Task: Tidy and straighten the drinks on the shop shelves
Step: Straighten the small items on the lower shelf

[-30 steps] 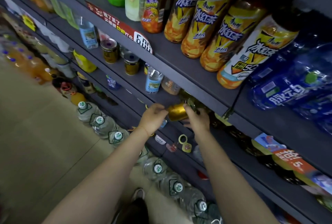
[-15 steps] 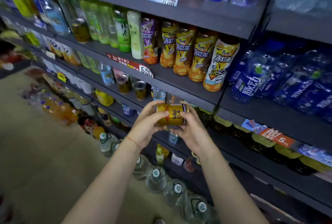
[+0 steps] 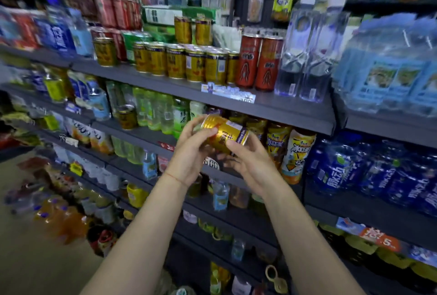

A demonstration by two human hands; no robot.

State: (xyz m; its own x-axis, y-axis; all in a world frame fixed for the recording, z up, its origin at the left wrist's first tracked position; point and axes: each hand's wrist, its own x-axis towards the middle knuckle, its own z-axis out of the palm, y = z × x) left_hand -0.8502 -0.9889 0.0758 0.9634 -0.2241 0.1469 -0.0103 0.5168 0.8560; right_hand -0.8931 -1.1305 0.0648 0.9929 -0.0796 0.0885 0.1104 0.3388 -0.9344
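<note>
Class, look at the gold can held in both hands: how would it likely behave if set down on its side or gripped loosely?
The gold can is a smooth cylinder lying tilted between the left hand and right hand, so on its side it would probably roll. Its glossy metal skin looks slippery in a loose grip. It keeps its shape, so likely stiff.

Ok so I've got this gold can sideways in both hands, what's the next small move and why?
Probably turn the gold can upright and lift it toward the row of matching gold cans on the upper shelf. It lies on its side between the left hand and right hand, while that row stands upright, so it likely belongs there.
</note>
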